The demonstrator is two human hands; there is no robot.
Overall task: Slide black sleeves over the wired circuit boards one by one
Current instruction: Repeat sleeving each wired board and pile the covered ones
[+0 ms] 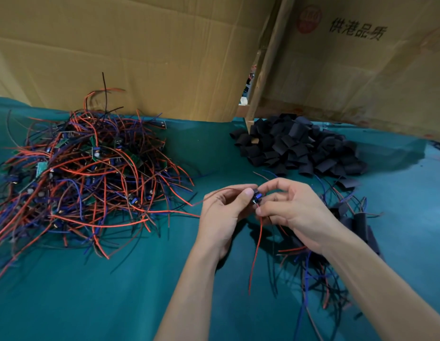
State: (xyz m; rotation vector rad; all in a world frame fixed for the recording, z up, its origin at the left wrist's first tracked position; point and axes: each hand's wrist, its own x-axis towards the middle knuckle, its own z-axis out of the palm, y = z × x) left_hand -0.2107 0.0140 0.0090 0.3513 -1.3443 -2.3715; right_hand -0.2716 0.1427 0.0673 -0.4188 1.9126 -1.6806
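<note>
Both hands pinch one wired circuit board mid-bench: left hand, right hand. Black sleeves lie heaped near the far edge.

Teal cloth covers the whole table. Big cardboard boxes stand along the back, one with printed black characters.

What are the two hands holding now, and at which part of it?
Both hands pinch one small wired circuit board: the left hand at its left end, the right hand at its right end. Its red wire hangs down free.
</note>
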